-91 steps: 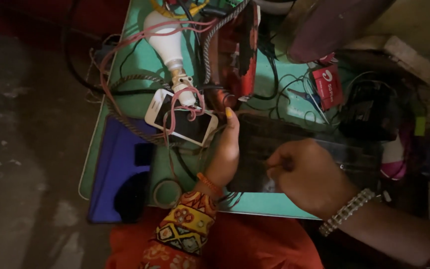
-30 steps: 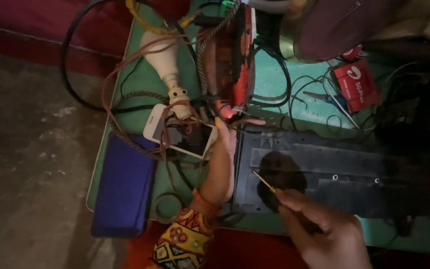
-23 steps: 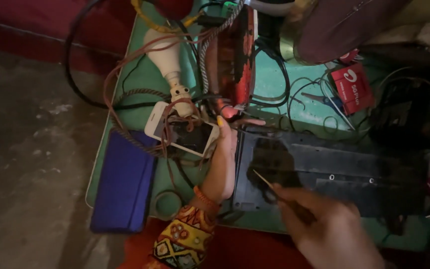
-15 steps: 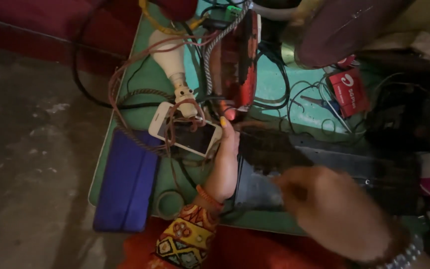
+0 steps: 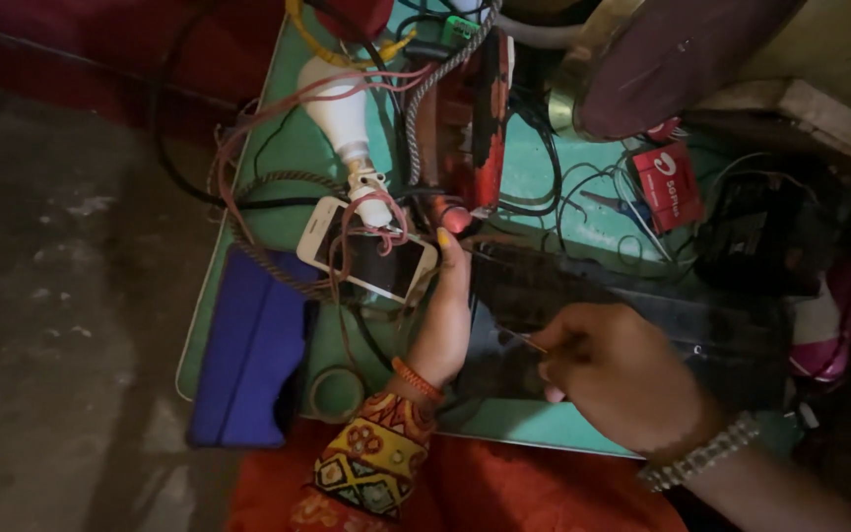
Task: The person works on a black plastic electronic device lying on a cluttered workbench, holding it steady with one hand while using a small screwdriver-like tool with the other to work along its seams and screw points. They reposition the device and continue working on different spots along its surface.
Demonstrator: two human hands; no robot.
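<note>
dark flat panel (image 5: 632, 325): judged stiff, fragile, best held by edges | left hand (image 5: 442, 315) flat, steadying it | right hand (image 5: 622, 379) grip pinched on thin probe (image 5: 522, 341)

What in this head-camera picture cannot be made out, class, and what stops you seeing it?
- Tip of the thin tool: too fine and dim against the dark panel, head view.
- Right hand: its fingertips are curled under, so the grip is hidden.
- Phone: partly covered by wires.
- Left hand: its palm is hidden against the panel's edge.
- Right side: too dark to tell things apart.
</note>
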